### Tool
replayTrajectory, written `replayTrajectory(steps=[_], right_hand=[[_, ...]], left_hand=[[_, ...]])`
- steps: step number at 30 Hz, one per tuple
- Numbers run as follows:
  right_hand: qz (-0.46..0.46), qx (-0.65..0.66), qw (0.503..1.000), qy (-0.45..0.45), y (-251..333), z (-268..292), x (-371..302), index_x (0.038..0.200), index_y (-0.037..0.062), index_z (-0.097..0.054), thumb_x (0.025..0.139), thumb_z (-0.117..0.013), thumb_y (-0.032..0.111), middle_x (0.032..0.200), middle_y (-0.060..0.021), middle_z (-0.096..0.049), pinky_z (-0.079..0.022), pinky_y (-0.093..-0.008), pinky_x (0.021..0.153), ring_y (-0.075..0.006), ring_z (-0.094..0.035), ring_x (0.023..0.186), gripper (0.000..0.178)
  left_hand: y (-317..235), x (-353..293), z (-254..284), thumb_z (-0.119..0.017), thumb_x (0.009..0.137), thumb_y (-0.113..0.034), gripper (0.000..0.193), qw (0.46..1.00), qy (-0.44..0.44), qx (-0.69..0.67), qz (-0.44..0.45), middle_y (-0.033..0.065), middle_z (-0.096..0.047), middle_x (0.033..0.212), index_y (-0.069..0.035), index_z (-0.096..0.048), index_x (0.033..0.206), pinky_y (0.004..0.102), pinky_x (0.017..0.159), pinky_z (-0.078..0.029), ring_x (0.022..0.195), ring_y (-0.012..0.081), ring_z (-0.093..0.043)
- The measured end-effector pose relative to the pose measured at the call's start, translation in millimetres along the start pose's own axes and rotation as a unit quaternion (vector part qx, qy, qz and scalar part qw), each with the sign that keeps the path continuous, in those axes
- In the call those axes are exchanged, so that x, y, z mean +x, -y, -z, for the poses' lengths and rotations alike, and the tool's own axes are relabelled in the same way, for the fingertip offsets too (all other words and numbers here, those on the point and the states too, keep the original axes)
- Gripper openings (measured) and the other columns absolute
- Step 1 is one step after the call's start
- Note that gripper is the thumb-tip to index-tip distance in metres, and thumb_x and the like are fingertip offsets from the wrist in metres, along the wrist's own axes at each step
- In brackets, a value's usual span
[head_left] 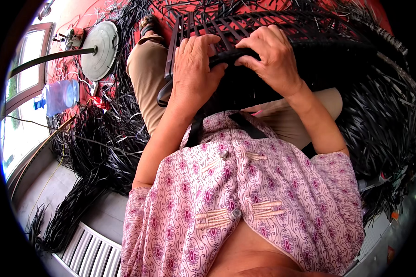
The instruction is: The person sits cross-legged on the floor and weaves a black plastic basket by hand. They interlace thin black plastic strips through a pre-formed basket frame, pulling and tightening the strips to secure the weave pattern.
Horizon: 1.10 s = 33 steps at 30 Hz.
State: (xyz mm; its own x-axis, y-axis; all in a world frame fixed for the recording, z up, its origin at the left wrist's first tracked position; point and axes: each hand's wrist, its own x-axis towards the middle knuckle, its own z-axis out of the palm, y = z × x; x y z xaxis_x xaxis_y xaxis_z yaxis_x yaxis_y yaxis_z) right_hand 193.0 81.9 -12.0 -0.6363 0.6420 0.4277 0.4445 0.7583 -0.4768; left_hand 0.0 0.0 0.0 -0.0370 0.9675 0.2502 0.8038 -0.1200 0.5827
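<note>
Slatted black frame (pixel 224 36) sits against the trousered legs (pixel 145 76), presumably for bracing. Left hand (pixel 195 69) curls round its black rim (pixel 229 56); right hand (pixel 273 60) pinches it nearby, likely steadying.

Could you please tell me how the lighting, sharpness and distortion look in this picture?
Head view: fisheye distortion bends straight edges, with black around the sides; the window at left is mostly blown out to white; detail in the black slatted frame is largely lost in darkness; the left hand and right hand look well lit, without obvious motion blur.
</note>
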Motion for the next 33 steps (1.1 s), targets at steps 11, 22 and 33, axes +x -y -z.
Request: replayTrajectory(steps=[11,22,33], right_hand=[[0.033,-0.017,0.998,-0.046,-9.5,1.3,-13.2,0.107,0.0159,-0.068,0.068,-0.084,0.028,0.096,0.0008,-0.059,-0.042,-0.0376,0.085,-0.0220,-0.057,0.094,0.043],[0.012,-0.205,0.977,-0.054,-116.9,66.7,-18.1,0.075,0.0108,-0.067,0.095,-0.061,0.039,0.071,-0.0022,-0.062,-0.042,-0.0372,0.064,-0.0244,-0.062,0.067,0.035],[-0.087,-0.223,0.964,-0.116,-85.2,21.8,72.5,0.065,0.0092,-0.069,0.094,-0.057,0.052,0.065,-0.0155,-0.067,-0.055,-0.0467,0.060,-0.0353,-0.068,0.063,0.054]], left_hand=[[-5.0,-5.2,-1.9,-0.083,0.069,-0.013,0.055,0.999,0.002,-0.029,0.032,0.0053,-0.059,0.088,-0.011,-0.060,0.119,0.0388,0.081,-0.046,0.087,0.0260,-0.058],[-25.3,23.4,-39.2,-0.074,0.082,-0.045,0.050,0.986,0.032,0.116,-0.119,0.0082,-0.066,0.094,-0.009,-0.064,0.115,0.0393,0.082,-0.046,0.095,0.0277,-0.058],[82.7,131.4,36.8,-0.079,0.072,-0.056,0.052,0.989,0.080,0.052,-0.114,0.0152,-0.069,0.095,-0.013,-0.078,0.102,0.0413,0.085,-0.053,0.093,0.0308,-0.066]])
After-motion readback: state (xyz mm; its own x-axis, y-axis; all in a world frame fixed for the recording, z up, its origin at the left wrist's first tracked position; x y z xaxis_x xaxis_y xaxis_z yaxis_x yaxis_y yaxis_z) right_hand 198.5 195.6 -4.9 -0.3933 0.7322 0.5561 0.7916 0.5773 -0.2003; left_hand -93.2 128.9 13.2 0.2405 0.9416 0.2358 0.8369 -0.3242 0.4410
